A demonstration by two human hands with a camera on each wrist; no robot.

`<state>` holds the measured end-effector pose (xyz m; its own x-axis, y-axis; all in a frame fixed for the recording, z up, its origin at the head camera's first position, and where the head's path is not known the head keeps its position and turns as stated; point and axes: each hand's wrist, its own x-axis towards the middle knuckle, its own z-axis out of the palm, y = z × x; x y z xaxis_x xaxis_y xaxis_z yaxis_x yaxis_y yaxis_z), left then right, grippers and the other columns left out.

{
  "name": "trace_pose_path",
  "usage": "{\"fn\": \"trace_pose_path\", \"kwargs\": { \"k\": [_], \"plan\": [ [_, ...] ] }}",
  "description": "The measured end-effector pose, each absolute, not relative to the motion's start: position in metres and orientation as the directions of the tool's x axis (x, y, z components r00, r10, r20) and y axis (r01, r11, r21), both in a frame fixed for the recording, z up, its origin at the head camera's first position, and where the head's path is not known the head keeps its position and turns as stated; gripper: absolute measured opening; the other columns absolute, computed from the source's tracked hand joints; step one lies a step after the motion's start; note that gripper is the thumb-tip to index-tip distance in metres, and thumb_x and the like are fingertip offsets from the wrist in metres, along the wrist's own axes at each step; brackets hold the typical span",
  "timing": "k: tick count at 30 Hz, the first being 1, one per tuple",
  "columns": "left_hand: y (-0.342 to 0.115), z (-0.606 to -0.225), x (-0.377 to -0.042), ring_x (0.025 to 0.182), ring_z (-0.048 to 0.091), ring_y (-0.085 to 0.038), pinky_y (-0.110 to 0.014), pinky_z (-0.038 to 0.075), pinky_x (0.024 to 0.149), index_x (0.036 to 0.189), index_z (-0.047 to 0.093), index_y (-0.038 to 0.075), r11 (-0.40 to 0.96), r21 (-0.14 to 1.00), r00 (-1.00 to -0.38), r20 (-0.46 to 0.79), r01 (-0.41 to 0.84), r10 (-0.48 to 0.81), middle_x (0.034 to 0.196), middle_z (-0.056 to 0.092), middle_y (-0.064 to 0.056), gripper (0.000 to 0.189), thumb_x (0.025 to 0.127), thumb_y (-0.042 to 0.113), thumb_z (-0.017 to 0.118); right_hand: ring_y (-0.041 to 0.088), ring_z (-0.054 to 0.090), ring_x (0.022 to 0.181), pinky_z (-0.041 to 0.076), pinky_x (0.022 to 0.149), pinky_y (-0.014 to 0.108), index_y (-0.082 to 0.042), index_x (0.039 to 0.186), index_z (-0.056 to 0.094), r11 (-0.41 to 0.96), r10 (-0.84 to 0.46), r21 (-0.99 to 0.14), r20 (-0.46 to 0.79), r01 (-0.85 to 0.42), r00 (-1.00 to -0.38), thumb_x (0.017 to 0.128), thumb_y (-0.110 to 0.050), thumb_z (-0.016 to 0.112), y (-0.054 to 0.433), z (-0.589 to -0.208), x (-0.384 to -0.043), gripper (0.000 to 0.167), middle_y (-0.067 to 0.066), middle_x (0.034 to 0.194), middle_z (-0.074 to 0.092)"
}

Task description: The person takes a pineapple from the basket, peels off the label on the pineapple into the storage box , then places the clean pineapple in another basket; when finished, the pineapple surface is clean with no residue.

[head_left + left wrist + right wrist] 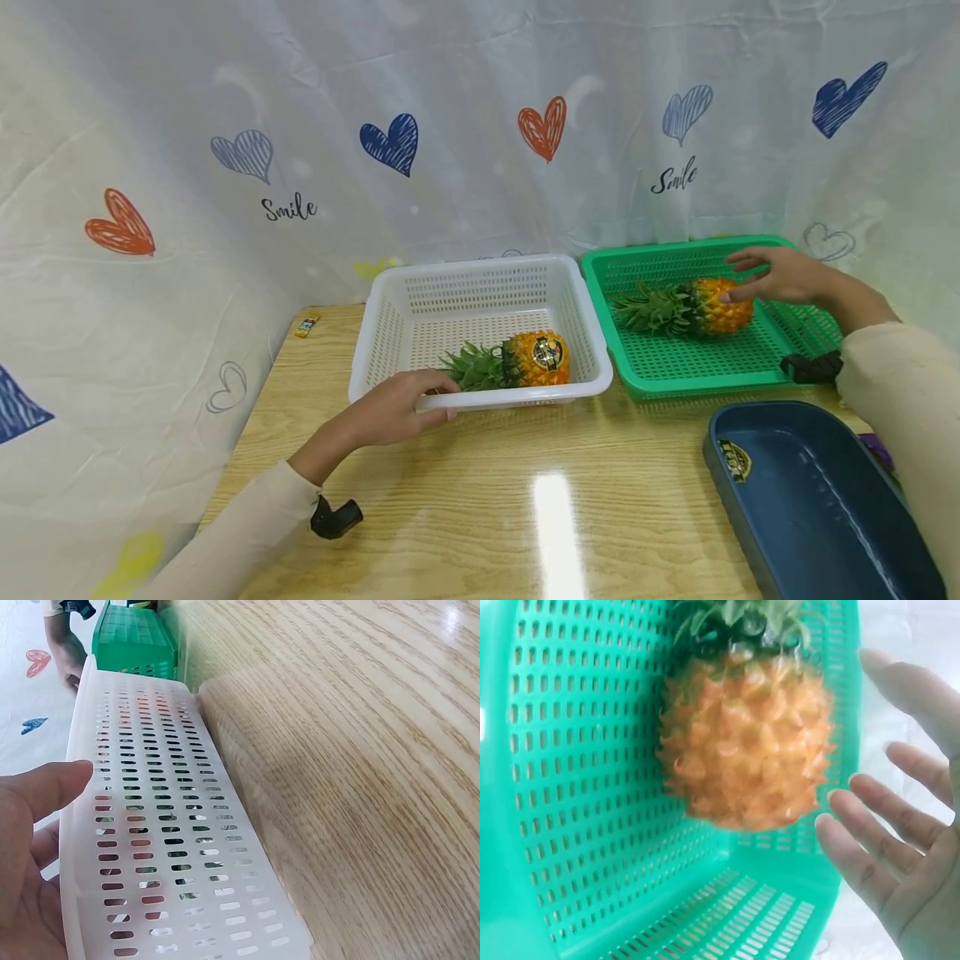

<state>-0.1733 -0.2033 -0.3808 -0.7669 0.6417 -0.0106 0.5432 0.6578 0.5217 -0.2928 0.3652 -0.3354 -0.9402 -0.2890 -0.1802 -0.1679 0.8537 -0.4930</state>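
Note:
My left hand [393, 408] holds the front rim of the white basket [525, 394] near its left corner, thumb outside and fingers over the inner side. Inside that basket, against the front wall, a pineapple [534, 360] with a black-and-gold label lies on its side, leaves pointing left. To the right, my right hand [783, 277] hovers over the green basket [705, 384], fingers spread. Beneath it lies a second pineapple [722, 317], leaves also to the left. In the right wrist view a gap shows between the fingertips [832, 825] and this pineapple [746, 742].
A dark blue tray [810, 500] with a gold-and-black sticker stands at the front right, under the right forearm. Something purple [876, 450] peeks out beside it. A small yellow packet [307, 325] lies at the table's back left. Behind hangs a curtain [465, 200] printed with hearts.

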Motion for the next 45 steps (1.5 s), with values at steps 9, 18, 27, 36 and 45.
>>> {"fn": "trace_pose_path", "kwargs": {
  "k": [9,18,27,36,45],
  "plan": [
    [-0.203,-0.378,-0.172,0.090,0.061,-0.006,-0.033,0.051,0.080,0.116,0.068,0.025,0.662,0.553,-0.774,-0.047,0.506,0.631,0.106,0.067,0.011,0.019,0.098,0.032,0.066,0.051,0.054,0.122,0.047,0.091,0.065,-0.002,0.150,0.040,0.825,-0.341,-0.510,-0.104,-0.245,-0.934,0.092,-0.032,0.074,0.338,-0.323,-0.283,0.073,0.032,0.145,0.046],
    [-0.203,-0.377,-0.172,0.095,0.064,-0.011,-0.036,0.053,0.082,0.117,0.068,0.023,0.656,0.583,-0.780,-0.060,0.479,0.623,0.107,0.068,0.009,0.020,0.099,0.030,0.066,0.045,0.055,0.125,0.049,0.092,0.062,-0.009,0.148,0.046,0.759,-0.428,-0.567,-0.066,-0.319,-0.901,0.091,-0.027,0.076,0.303,-0.314,-0.266,0.067,0.020,0.148,0.048],
    [-0.202,-0.376,-0.173,0.095,0.065,-0.011,-0.034,0.052,0.080,0.116,0.069,0.024,0.652,0.629,-0.793,-0.091,0.423,0.602,0.105,0.069,0.009,0.021,0.097,0.033,0.068,0.039,0.058,0.123,0.051,0.092,0.057,-0.012,0.143,0.052,0.691,-0.505,-0.618,-0.043,-0.374,-0.862,0.088,-0.024,0.080,0.266,-0.308,-0.246,0.063,0.015,0.145,0.052],
    [-0.200,-0.374,-0.173,0.100,0.064,-0.014,-0.042,0.052,0.090,0.114,0.069,0.024,0.672,0.637,-0.809,-0.125,0.377,0.574,0.109,0.068,0.007,0.020,0.096,0.032,0.069,0.032,0.063,0.116,0.056,0.085,0.039,-0.014,0.135,0.059,0.627,-0.552,-0.669,-0.019,-0.400,-0.834,0.086,-0.026,0.082,0.239,-0.308,-0.232,0.056,0.008,0.137,0.058],
    [-0.199,-0.374,-0.173,0.102,0.064,-0.016,-0.043,0.051,0.092,0.114,0.069,0.023,0.689,0.629,-0.818,-0.144,0.359,0.557,0.110,0.068,0.007,0.020,0.096,0.032,0.070,0.033,0.064,0.111,0.057,0.084,0.040,-0.010,0.131,0.061,0.608,-0.563,-0.675,0.004,-0.418,-0.826,0.087,-0.029,0.081,0.220,-0.316,-0.224,0.052,0.012,0.132,0.061]
  ]
}}
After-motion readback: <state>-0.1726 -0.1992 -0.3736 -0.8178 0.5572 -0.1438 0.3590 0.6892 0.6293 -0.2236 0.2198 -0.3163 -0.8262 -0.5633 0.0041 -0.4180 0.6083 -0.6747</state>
